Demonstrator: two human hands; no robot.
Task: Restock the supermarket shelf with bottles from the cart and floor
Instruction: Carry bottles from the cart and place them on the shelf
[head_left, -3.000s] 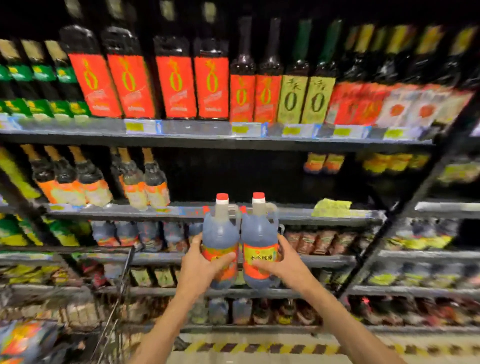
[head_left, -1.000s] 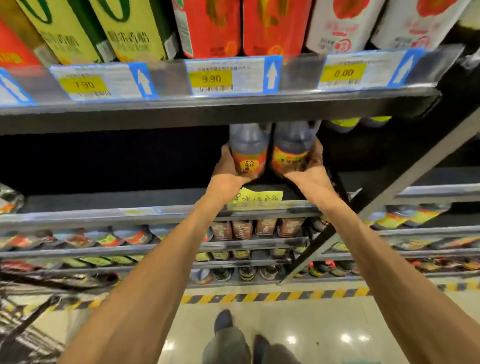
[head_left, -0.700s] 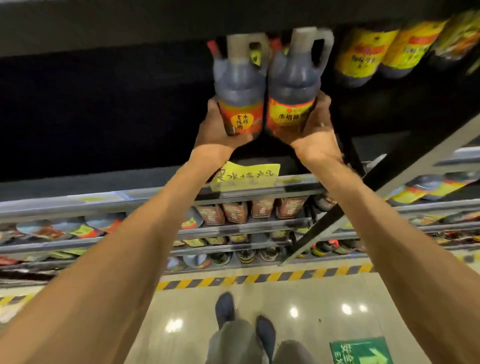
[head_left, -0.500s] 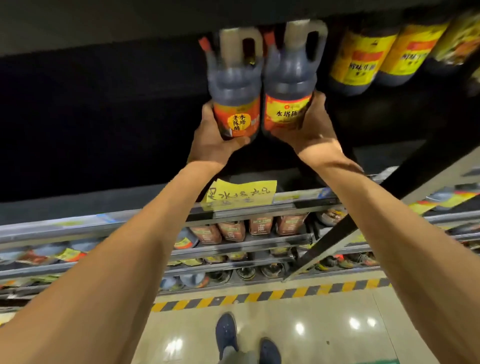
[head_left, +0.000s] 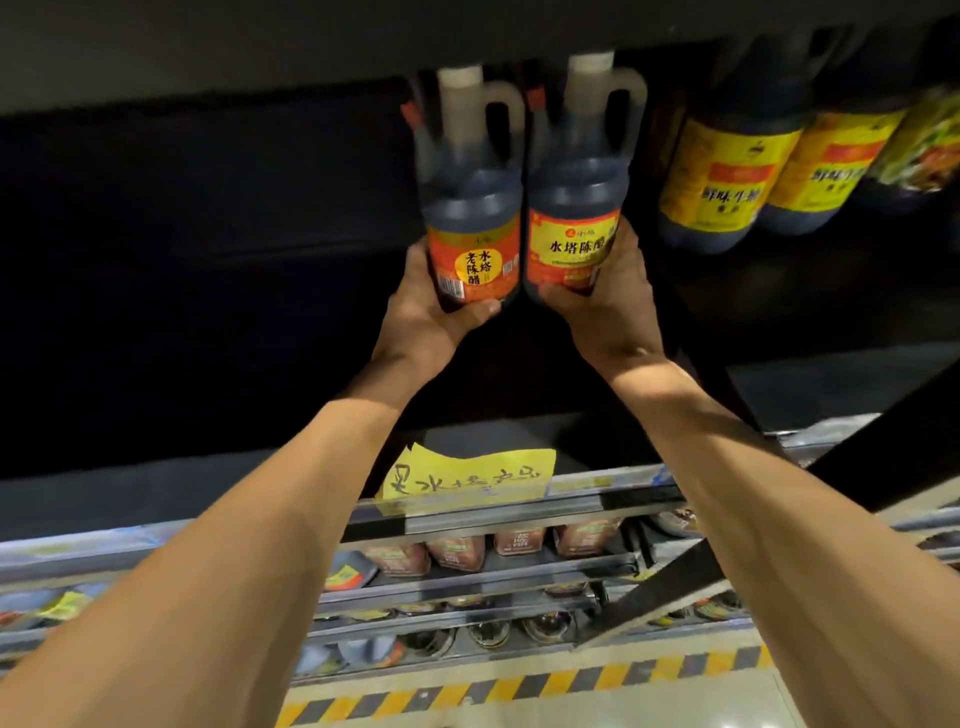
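Two dark vinegar jugs are held side by side, touching, deep in the empty shelf bay at about 12 o'clock from the person. The left hand (head_left: 436, 306) is wrapped around the base of the left jug (head_left: 472, 208), thumb across the front under the orange label. The right hand (head_left: 602, 301) cups the base of the right jug (head_left: 574, 197), fingers round its right side. Both grips are closed firmly on the jugs.

Each jug's long axis runs upright, caps toward 12 o'clock, bases toward the palms at 6. The caps sit close under the shelf above (head_left: 311, 47); whether they touch it cannot be told. Handles lie on each jug's right shoulder, labels facing the person.

The shelf floor (head_left: 519, 431) lies at 6 o'clock from the jug bases, and the jugs look held clear of it, so the coming move is likely straight down along the long axis. Both hands are equally near. Yellow-labelled bottles (head_left: 727, 171) stand at 3 o'clock, just beside the right jug, leaving little slack on that side. A yellow paper note (head_left: 467, 475) hangs on the shelf's front edge below.
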